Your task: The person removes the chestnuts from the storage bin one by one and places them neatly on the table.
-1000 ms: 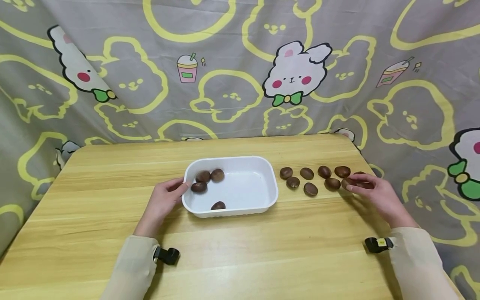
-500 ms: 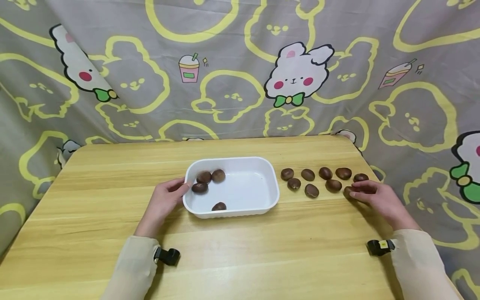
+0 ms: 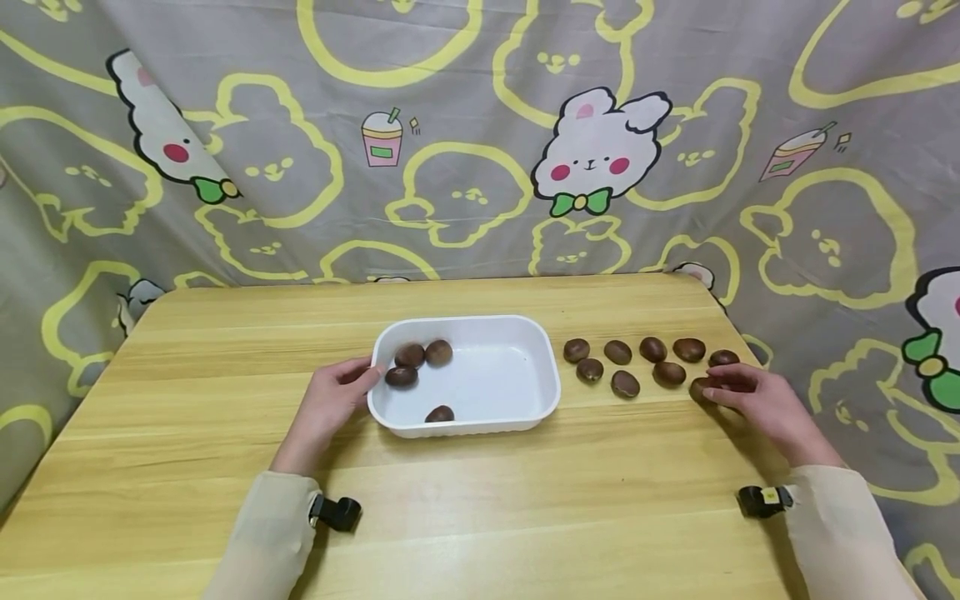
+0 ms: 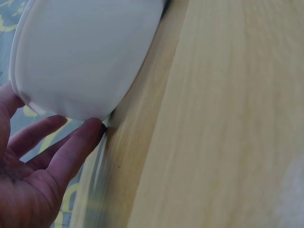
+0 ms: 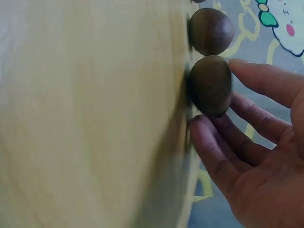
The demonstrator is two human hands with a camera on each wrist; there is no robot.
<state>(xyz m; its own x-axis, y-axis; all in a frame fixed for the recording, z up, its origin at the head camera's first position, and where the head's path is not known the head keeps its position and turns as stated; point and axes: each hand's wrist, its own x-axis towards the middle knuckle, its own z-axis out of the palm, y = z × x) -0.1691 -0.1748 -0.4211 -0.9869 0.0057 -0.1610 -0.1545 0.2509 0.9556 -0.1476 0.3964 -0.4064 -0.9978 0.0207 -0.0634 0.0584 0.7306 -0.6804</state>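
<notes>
In the head view my left hand (image 3: 335,398) grips the left end of a white plastic tray (image 3: 495,325), thumb over the rim. The left wrist view shows the fingers (image 4: 78,147) against the tray's outer wall. Several brown chestnuts (image 3: 402,377) lie inside, mostly at the left end. Over at the right, my right hand (image 3: 765,408) holds a chestnut (image 5: 211,85) between thumb and fingers, close over the table. Just behind it lies another chestnut (image 3: 723,357), partly overlapped by the hand.
Several more chestnuts (image 3: 625,383) lie in loose rows between the tray and my right hand. Beneath everything is a wood-grain table (image 3: 525,517). A patterned grey curtain (image 3: 465,108) hangs behind the table's back edge and along its right side.
My right hand has shifted slightly toward me with its chestnut, uncovering the chestnut behind. The left hand and the tray stay in place.
</notes>
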